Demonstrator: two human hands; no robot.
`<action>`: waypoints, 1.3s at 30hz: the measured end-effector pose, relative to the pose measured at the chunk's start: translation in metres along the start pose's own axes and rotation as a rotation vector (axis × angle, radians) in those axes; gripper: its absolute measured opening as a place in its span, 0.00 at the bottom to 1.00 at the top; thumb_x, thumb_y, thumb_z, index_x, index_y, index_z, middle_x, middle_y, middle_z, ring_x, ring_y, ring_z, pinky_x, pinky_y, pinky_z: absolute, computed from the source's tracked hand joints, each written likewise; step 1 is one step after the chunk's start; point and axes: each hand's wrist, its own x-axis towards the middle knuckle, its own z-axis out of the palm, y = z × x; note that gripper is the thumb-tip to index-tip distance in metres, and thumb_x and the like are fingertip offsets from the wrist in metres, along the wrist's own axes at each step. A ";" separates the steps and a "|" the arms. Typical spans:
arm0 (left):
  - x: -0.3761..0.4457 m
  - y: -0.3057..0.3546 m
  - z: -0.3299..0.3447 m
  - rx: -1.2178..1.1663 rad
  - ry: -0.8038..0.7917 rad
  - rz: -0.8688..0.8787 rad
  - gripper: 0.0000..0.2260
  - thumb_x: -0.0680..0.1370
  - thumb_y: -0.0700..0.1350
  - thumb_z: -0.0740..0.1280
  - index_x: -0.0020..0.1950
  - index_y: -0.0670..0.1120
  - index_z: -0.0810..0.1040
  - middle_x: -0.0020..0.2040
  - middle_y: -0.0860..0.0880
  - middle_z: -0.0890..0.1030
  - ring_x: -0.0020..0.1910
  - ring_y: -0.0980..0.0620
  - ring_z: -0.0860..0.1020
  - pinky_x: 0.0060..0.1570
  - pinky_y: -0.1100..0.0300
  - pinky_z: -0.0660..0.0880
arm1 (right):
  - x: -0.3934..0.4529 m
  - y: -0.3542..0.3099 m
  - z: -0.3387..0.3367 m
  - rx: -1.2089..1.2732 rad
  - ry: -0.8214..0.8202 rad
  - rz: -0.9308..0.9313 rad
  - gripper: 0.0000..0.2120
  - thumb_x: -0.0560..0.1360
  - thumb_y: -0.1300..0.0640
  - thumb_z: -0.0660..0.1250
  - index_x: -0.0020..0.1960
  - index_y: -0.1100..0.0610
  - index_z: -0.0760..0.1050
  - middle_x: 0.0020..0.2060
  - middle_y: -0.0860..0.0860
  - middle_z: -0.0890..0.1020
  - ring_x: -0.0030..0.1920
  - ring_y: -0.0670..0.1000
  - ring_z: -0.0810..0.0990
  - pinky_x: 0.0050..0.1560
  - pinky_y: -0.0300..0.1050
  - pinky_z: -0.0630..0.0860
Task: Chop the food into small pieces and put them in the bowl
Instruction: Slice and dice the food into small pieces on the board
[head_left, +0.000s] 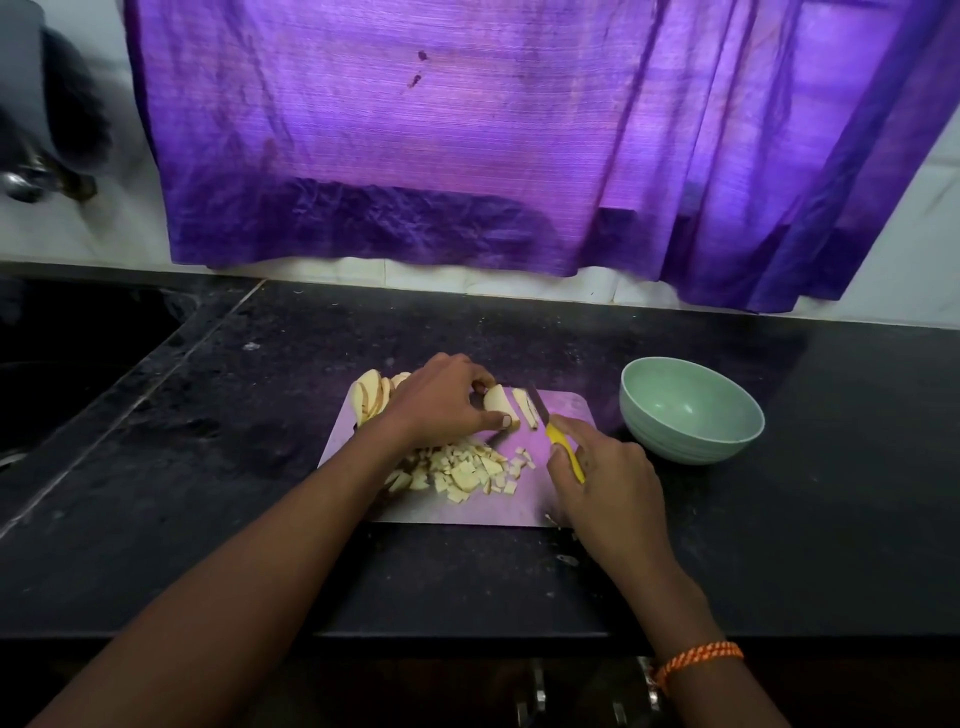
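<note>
A pale cutting board lies on the black counter. My left hand grips a pale wedge of food near the board's far edge, and a cut slice leans just to its right. My right hand holds a yellow-handled knife, its dark blade pointing away beside that slice. A heap of small cut pieces sits in the board's middle, partly under my left forearm. Several larger slices are stacked at the board's far left. A light green bowl stands to the right of the board; I see nothing in it.
A purple curtain hangs over the white tiled wall behind the counter. A dark sink lies at the left. The counter's front edge runs below the board. A dark metal object hangs at upper left.
</note>
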 end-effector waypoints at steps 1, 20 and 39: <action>0.000 0.000 0.000 0.004 0.001 0.004 0.29 0.74 0.66 0.76 0.69 0.51 0.82 0.62 0.54 0.80 0.63 0.52 0.73 0.50 0.53 0.74 | 0.003 -0.002 0.001 -0.009 -0.004 0.003 0.20 0.81 0.46 0.62 0.73 0.44 0.74 0.48 0.54 0.84 0.46 0.56 0.79 0.44 0.49 0.77; 0.004 -0.005 0.003 -0.029 0.052 0.011 0.24 0.72 0.64 0.79 0.62 0.53 0.87 0.56 0.56 0.86 0.51 0.57 0.79 0.36 0.61 0.70 | 0.019 -0.026 0.006 -0.146 -0.111 -0.044 0.20 0.84 0.48 0.58 0.76 0.43 0.71 0.50 0.51 0.84 0.41 0.48 0.71 0.39 0.44 0.67; 0.005 -0.005 0.005 -0.017 0.079 0.020 0.24 0.72 0.65 0.79 0.63 0.55 0.87 0.56 0.57 0.85 0.53 0.56 0.79 0.36 0.61 0.68 | 0.021 -0.024 0.015 -0.148 -0.068 -0.054 0.20 0.84 0.49 0.58 0.75 0.45 0.71 0.47 0.51 0.84 0.40 0.49 0.74 0.39 0.44 0.72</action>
